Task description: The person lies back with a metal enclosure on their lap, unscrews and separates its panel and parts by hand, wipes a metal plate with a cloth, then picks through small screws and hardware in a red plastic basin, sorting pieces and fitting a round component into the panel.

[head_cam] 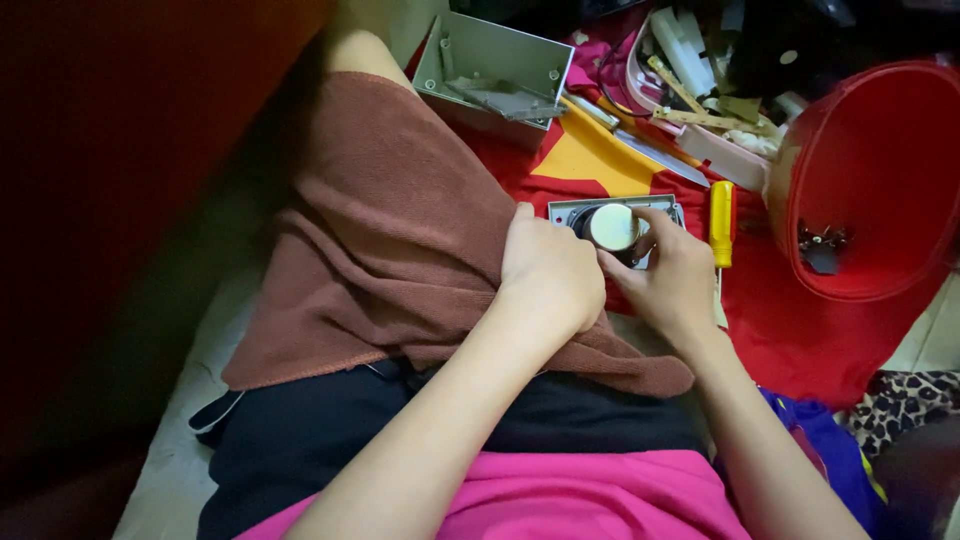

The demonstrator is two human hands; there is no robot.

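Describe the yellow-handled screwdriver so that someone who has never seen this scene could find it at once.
Start at the big red bucket tipped on its side at the right. On the red cloth to its left, beside the right hand, lies the screwdriver. Its bright yellow handle with a red end sets it apart from the grey parts nearby.

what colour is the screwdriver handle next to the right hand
Yellow, with a red band at its top end: screwdriver, beside the right hand, head view.

A shiny, smooth metal cap (612, 226) is seen set in a matt grey plastic frame (615, 206). The brown towel (390, 230) on the near left is made of soft, nubby cloth. Glossy plastic is shown by the red bucket (880, 170) on the right and the yellow screwdriver handle (721, 222).
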